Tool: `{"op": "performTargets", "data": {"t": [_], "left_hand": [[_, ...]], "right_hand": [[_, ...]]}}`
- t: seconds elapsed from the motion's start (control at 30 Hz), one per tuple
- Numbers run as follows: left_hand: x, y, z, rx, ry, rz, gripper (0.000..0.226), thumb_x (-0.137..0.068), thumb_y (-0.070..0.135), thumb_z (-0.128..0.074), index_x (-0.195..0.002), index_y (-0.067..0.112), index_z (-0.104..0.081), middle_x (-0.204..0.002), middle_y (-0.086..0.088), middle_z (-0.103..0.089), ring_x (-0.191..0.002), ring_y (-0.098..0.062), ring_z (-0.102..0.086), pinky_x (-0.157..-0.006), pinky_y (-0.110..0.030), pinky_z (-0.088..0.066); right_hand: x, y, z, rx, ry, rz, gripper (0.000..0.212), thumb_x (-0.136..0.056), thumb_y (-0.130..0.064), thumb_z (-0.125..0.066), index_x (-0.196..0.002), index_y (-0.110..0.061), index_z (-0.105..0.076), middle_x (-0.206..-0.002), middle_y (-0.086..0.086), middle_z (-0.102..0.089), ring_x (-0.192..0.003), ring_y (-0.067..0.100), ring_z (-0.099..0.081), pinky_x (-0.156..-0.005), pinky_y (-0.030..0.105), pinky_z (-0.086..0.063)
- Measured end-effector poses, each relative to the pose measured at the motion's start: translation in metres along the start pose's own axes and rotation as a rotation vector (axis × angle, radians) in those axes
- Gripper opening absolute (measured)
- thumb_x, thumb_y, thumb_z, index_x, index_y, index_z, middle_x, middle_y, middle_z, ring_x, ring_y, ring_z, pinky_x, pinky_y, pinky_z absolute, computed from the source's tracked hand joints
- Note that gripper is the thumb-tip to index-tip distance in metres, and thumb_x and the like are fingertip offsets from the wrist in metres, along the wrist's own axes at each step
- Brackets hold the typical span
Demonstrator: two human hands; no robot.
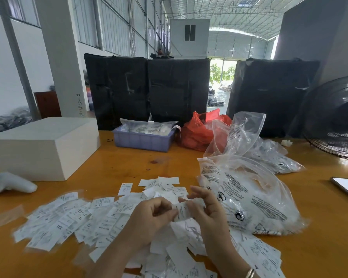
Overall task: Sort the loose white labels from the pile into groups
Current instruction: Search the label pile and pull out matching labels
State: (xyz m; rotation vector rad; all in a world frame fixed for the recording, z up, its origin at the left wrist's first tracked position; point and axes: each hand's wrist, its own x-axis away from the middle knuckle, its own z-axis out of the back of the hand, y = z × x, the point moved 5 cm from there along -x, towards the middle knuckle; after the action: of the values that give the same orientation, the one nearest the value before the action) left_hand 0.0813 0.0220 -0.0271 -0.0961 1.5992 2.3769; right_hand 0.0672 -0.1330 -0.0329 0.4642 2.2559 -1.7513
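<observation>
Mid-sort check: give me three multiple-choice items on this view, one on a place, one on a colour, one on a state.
1. Where is the white rectangular box?
A. far left of the wooden table
B. beside the fan
C. under the clear bags

2. What colour is the plastic tray at the table's back?
A. green
B. blue-purple
C. yellow

3. What are the hands doing?
A. resting flat
B. both hold one white printed label
C. lifting the box

Answers:
1 A, it sits at the left edge.
2 B, its walls are blue-purple.
3 B, the left hand and right hand pinch the label above the pile.
</observation>
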Motion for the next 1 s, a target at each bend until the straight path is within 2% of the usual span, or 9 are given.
{"op": "performTargets", "data": {"t": [0.1,0.2,0.33,0.43,0.53,0.67,0.77,0.9,1.0], "left_hand": [[0.0,0.002,0.004,0.054,0.056,-0.011,0.008,-0.08,0.02,-0.072,-0.073,0.022,-0.069,-0.071,0.012,-0.07,-0.065,0.001,-0.063,-0.058,-0.006,-0.044],[0.0,0.001,0.005,0.004,0.02,-0.012,0.005,-0.08,0.027,-0.072,-0.077,0.023,-0.071,-0.075,0.011,-0.071,-0.069,0.0,-0.064,-0.06,-0.008,-0.046],[0.0,-0.002,-0.001,-0.039,-0.062,-0.007,0.012,-0.079,0.035,-0.072,-0.079,0.023,-0.072,-0.077,0.009,-0.072,-0.073,-0.003,-0.067,-0.066,-0.014,-0.049],[-0.001,-0.003,0.001,-0.038,-0.007,-0.017,0.004,-0.081,0.028,-0.072,-0.077,0.027,-0.072,-0.079,0.014,-0.072,-0.073,0.0,-0.066,-0.063,-0.009,-0.047],[-0.002,-0.002,0.004,-0.004,0.054,-0.036,0.01,-0.082,0.021,-0.072,-0.074,0.028,-0.071,-0.079,0.015,-0.072,-0.071,0.001,-0.066,-0.059,-0.008,-0.046],[-0.003,-0.003,0.005,-0.02,0.083,-0.038,0.006,-0.08,0.026,-0.072,-0.076,0.03,-0.069,-0.079,0.02,-0.071,-0.073,0.004,-0.065,-0.06,-0.007,-0.046],[-0.003,-0.004,0.007,0.004,0.11,-0.034,0.006,-0.08,0.027,-0.073,-0.077,0.031,-0.07,-0.08,0.018,-0.072,-0.075,0.001,-0.067,-0.06,-0.009,-0.048],[-0.002,-0.004,0.007,-0.004,0.11,-0.029,0.007,-0.08,0.027,-0.072,-0.076,0.032,-0.069,-0.079,0.017,-0.072,-0.075,0.002,-0.066,-0.06,-0.009,-0.048],[-0.003,-0.005,0.008,-0.033,0.109,-0.02,0.01,-0.083,0.023,-0.07,-0.079,0.031,-0.069,-0.08,0.018,-0.071,-0.077,0.001,-0.066,-0.061,-0.01,-0.049]], "right_hand": [[0.001,0.002,-0.003,0.052,-0.048,-0.042,0.033,-0.085,-0.002,-0.062,-0.107,-0.026,-0.063,-0.082,-0.004,-0.067,-0.075,0.015,-0.066,-0.066,0.025,-0.054],[0.003,-0.002,-0.003,0.317,-0.064,0.027,0.037,-0.087,-0.003,-0.061,-0.107,-0.035,-0.06,-0.074,-0.015,-0.059,-0.062,0.0,-0.052,-0.059,0.015,-0.045],[0.009,-0.004,-0.016,0.638,-0.205,0.154,0.047,-0.089,-0.009,-0.056,-0.115,-0.047,-0.047,-0.098,-0.028,-0.061,-0.088,-0.004,-0.058,-0.071,0.006,-0.041],[0.007,-0.004,-0.013,0.537,-0.112,0.137,0.041,-0.091,-0.01,-0.055,-0.117,-0.04,-0.047,-0.093,-0.01,-0.06,-0.083,0.009,-0.06,-0.074,0.018,-0.048],[0.004,-0.006,0.0,0.448,0.042,0.099,0.027,-0.088,-0.005,-0.059,-0.097,-0.03,-0.059,-0.082,-0.005,-0.065,-0.071,0.009,-0.063,-0.066,0.027,-0.052],[0.005,-0.006,-0.005,0.522,-0.004,0.119,0.024,-0.085,-0.004,-0.064,-0.086,-0.028,-0.065,-0.076,-0.011,-0.068,-0.069,0.003,-0.063,-0.061,0.014,-0.047],[0.005,-0.002,-0.008,0.494,-0.011,0.072,0.028,-0.087,-0.005,-0.062,-0.099,-0.03,-0.062,-0.075,-0.015,-0.067,-0.067,0.003,-0.06,-0.061,0.012,-0.044],[0.006,-0.005,-0.011,0.532,-0.06,0.105,0.031,-0.086,-0.006,-0.063,-0.085,-0.036,-0.065,-0.076,-0.021,-0.069,-0.067,0.001,-0.062,-0.059,0.011,-0.042],[0.007,-0.002,-0.018,0.52,-0.134,0.05,0.029,-0.087,-0.009,-0.061,-0.087,-0.037,-0.069,-0.081,-0.02,-0.07,-0.075,0.001,-0.064,-0.062,0.01,-0.044]]}}
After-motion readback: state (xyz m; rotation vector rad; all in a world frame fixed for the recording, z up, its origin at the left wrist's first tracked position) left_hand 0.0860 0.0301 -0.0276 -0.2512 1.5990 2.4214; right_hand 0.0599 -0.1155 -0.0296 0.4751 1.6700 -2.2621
